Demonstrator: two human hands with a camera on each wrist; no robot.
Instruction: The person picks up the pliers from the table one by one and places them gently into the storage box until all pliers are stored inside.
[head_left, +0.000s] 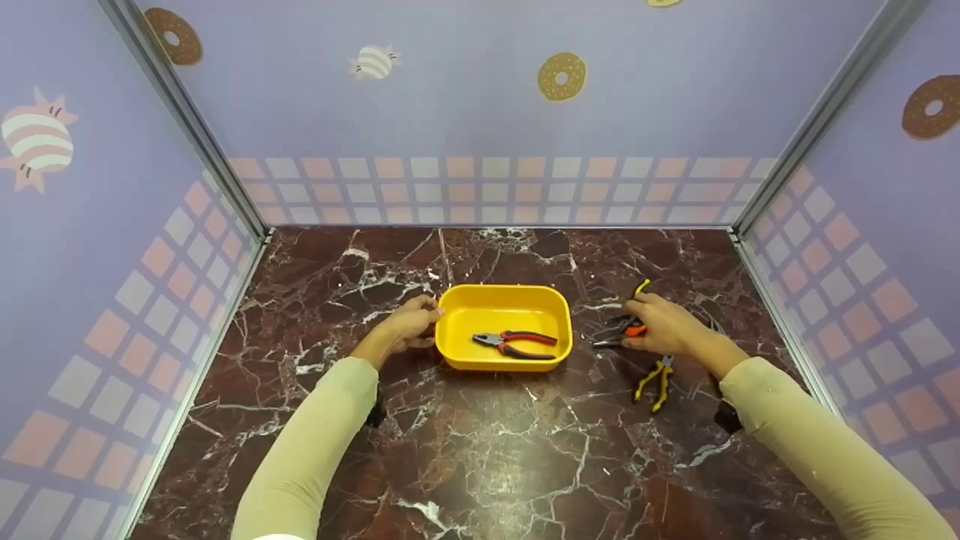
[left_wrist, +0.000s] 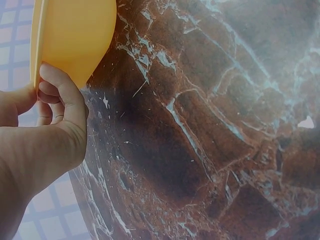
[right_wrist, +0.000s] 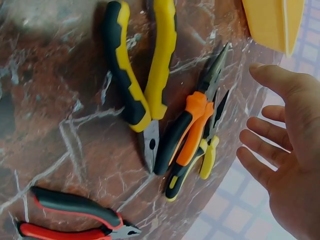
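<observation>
My left hand [head_left: 409, 324] pinches the left rim of a yellow plastic box [head_left: 502, 366], thumb on one side and fingers on the other in the left wrist view. Inside the box lie red-and-black pliers [head_left: 489, 340]. Over a group of pliers to the right of the box hovers my right hand [head_left: 664, 324], fingers spread and holding nothing in the right wrist view. Nearest it are orange-and-black long-nose pliers [right_wrist: 198, 106], partly covering yellow-and-black pliers [right_wrist: 209, 159]. Larger yellow-and-black pliers [right_wrist: 159, 60] lie closer to me, handles pointing toward me.
Another pair of red-and-black pliers [right_wrist: 75, 204] lies on the dark red marbled tabletop [head_left: 480, 450], mostly hidden behind my right wrist in the head view. Patterned lilac panels [head_left: 480, 112] with metal edges enclose the back and both sides.
</observation>
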